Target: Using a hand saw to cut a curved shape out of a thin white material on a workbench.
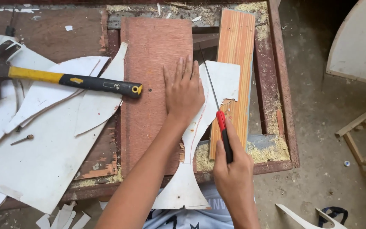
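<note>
Nearest the camera we found the right hand (233, 178), its fingers (234, 135) wrapped shut around the red-and-black handle of a thin saw (217, 106), forefinger laid along the grip. The blade ran up and slightly left from that hand, its long axis nearly in line with the forearm, and its far end lay beyond the top of a white cutout (200, 140).

The left hand (184, 91) lay flat and open, fingers (187, 68) spread and pointing away from us, gripping nothing; it pressed partly on the cutout and partly on a reddish board (149, 63). The blade passed just beside the left hand, on its right. The cutout, narrow at its waist and flaring at both ends, lay lengthwise toward us, its near end overhanging the bench (284, 127) edge. The right hand was the nearer to the saw; the left was the nearer to the cutout's upper part.

Outward we counted one saw, one hammer (60, 78) with a yellow-and-black handle lying well left, one nail (22, 140), one striped plank (234, 63) under the cutout's right side, and several white offcuts (43, 161) on the left, their number uncertain where they overlapped. Sawdust (267, 148) lay near the plank. One stool (363, 138) stood on the floor at right.
</note>
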